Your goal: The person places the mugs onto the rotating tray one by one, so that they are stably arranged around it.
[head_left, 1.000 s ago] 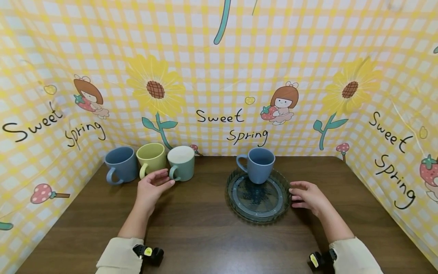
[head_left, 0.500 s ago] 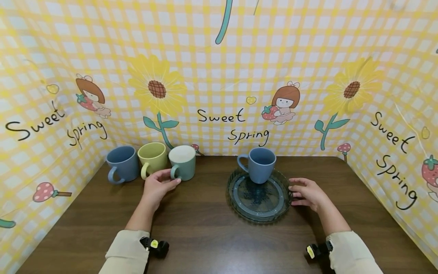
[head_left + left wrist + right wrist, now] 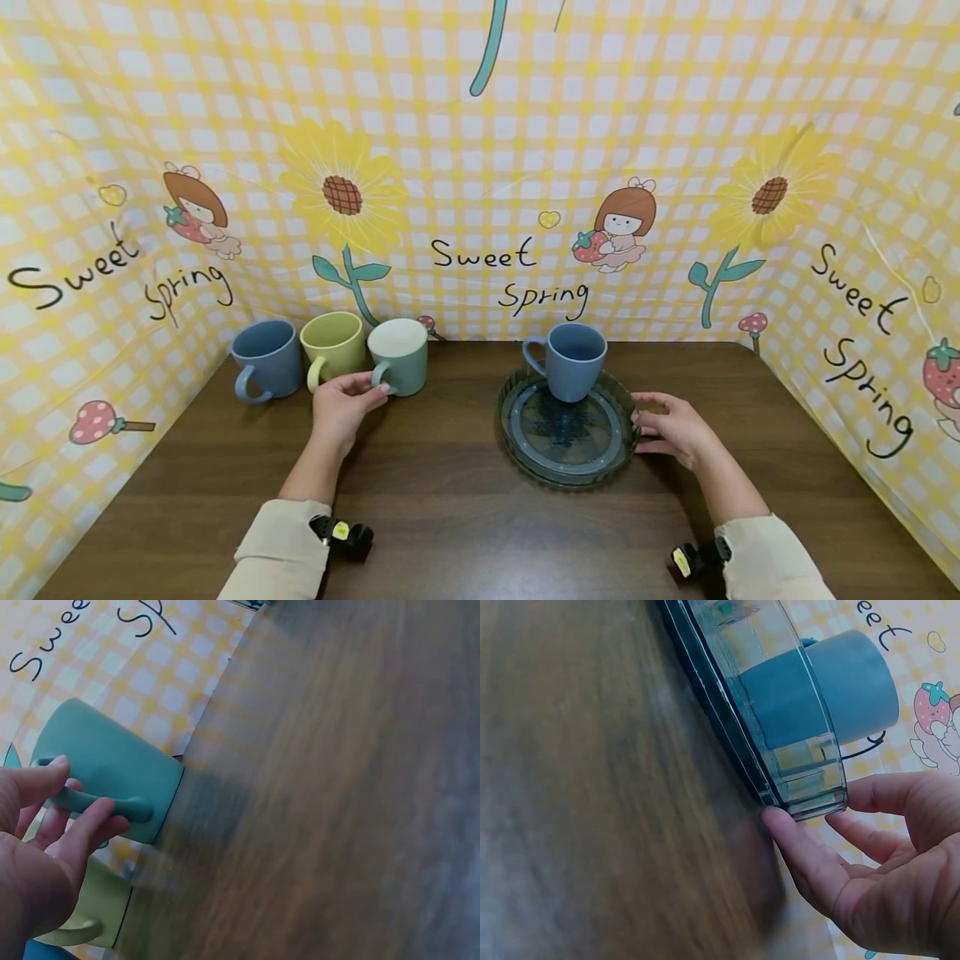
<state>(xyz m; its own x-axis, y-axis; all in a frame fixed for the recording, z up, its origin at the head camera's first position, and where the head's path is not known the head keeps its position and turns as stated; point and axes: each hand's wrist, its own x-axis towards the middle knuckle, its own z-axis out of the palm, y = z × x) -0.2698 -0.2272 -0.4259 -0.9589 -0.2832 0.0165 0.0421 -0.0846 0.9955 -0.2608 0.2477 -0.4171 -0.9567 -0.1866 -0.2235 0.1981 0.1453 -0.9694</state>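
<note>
The left hand [image 3: 341, 412] is at the handle of a teal-green mug [image 3: 408, 371] with a pale inside. In the left wrist view, its thumb and fingers are around the mug's handle [image 3: 112, 804]. The right hand [image 3: 678, 429] touches the right side of a round, see-through dark tray [image 3: 510, 458] with a fluted wall. In the right wrist view, the thumb [image 3: 791, 832] meets the tray's lower edge and the index finger [image 3: 877, 791] touches its rim. A blue mug [image 3: 576, 362] stands upright in the tray's back part, handle to the left.
Left of the green mug stand a yellow-green mug [image 3: 330, 337] and another blue mug [image 3: 270, 362], in a row along the back of the brown wooden table [image 3: 450, 517]. A checked cloth backdrop [image 3: 480, 167] rises behind the table and at both sides.
The left hand has moved a little right and its fingers have closed in on the green mug's handle. The right hand stays at the tray's edge; mugs and tray show no clear movement.
</note>
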